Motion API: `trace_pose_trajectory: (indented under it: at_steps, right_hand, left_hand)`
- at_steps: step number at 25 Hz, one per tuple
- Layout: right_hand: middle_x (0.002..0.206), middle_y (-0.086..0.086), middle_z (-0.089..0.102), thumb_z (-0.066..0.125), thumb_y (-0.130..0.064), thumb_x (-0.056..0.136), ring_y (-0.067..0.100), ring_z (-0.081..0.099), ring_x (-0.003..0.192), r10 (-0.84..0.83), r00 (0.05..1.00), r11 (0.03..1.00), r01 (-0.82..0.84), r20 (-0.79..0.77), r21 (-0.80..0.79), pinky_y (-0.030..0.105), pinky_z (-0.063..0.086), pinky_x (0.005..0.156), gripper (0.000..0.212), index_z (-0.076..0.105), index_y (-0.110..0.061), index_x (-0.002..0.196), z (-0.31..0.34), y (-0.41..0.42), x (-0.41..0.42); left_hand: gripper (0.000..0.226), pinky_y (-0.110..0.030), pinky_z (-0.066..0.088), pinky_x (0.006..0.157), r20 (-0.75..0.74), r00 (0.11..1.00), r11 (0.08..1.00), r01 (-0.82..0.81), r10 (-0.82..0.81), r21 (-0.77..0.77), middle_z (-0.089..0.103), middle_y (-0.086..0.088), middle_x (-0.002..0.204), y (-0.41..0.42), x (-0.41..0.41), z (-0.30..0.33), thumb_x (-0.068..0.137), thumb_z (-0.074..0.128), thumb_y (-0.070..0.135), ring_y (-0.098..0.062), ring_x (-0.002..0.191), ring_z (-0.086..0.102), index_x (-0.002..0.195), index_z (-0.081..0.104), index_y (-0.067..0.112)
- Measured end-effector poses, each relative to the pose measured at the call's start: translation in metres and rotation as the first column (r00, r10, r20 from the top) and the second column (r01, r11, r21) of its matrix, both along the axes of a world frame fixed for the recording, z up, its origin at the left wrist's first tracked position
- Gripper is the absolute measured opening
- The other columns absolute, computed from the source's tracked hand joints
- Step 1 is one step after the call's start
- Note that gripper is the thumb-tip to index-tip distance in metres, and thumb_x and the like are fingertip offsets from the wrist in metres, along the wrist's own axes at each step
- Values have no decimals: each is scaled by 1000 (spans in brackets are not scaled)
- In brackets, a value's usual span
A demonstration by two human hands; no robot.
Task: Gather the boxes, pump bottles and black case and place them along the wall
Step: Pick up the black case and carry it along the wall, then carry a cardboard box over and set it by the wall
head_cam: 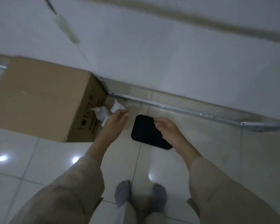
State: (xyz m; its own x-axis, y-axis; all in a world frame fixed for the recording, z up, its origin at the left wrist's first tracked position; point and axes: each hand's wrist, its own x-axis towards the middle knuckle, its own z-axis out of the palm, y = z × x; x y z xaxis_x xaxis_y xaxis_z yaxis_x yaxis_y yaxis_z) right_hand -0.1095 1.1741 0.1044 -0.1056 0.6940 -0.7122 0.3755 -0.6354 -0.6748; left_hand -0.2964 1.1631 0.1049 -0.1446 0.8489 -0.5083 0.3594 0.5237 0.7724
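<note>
A black case (pixel 145 131) lies flat on the tiled floor close to the wall. My right hand (pixel 166 128) rests over its right edge, fingers curled around the rim beside a small yellow-green tab. Two white pump bottles (pixel 103 113) stand blurred between the case and a large cardboard box (pixel 44 97). My left hand (pixel 116 119) is directly over the bottles with its fingers stretched out and apart. The hand hides the bottles' bodies, so any contact is hard to judge. The box sits at the left, with its far side against the wall.
A white wall (pixel 168 54) runs across the top, with a metal rail (pixel 184 110) along its base. The floor is glossy pale tile (pixel 233 159) with light reflections. My feet in grey socks (pixel 123 193) stand below the hands.
</note>
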Motion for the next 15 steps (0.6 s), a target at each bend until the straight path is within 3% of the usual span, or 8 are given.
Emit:
trace_pose_trajectory:
  at_steps: [2, 7, 9, 11, 13, 15]
  right_hand:
    - [130, 3, 54, 41, -19, 97, 9, 47, 106, 39, 999, 997, -38, -12, 66, 23, 38, 95, 35, 48, -13, 131, 69, 11, -21]
    - [124, -2, 57, 43, -21, 96, 14, 51, 115, 207, 977, 952, -188, -56, 240, 27, 38, 92, 30, 52, -18, 125, 240, 24, -83]
    - [119, -4, 58, 43, -21, 96, 13, 52, 114, 299, 952, 911, -265, -61, 317, 26, 39, 90, 29, 53, -17, 123, 305, 20, -112]
    - [115, -5, 60, 44, -18, 96, 14, 54, 111, 389, 918, 855, -328, -77, 400, 26, 40, 89, 25, 55, -18, 118, 366, 9, -143]
    - [111, -6, 61, 44, -18, 95, 14, 56, 108, 497, 863, 784, -402, -90, 472, 24, 45, 80, 22, 56, -20, 114, 420, -12, -182]
    - [110, -8, 63, 44, -19, 96, 13, 58, 105, 626, 776, 678, -490, -79, 548, 26, 46, 82, 23, 56, -20, 115, 461, -37, -219]
  left_hand:
    - [24, -25, 44, 83, -12, 999, 997, -43, 44, 60, 61, -5, 113, -4, -35, 68, 96, 42, 22, -19, 103, 56, 115, 56, 17]
    - [28, -2, 41, 55, -155, 967, 955, -160, 203, 249, 61, -7, 98, -37, -129, 248, 96, 41, 16, -7, 74, 55, 118, 56, 6]
    - [28, -3, 41, 53, -177, 938, 922, -236, 299, 307, 62, -8, 97, -65, -163, 317, 97, 39, 18, -7, 73, 55, 117, 57, 8]
    - [27, -12, 41, 56, -192, 897, 879, -312, 397, 360, 63, -7, 97, -101, -192, 378, 97, 40, 22, -15, 75, 57, 114, 58, 12]
    - [26, -20, 40, 60, -213, 842, 833, -392, 496, 391, 63, -4, 94, -151, -218, 434, 97, 40, 25, -20, 79, 57, 112, 59, 16]
    - [25, -22, 40, 61, -225, 777, 778, -465, 587, 423, 63, -2, 92, -203, -240, 472, 96, 39, 26, -20, 79, 57, 110, 59, 17]
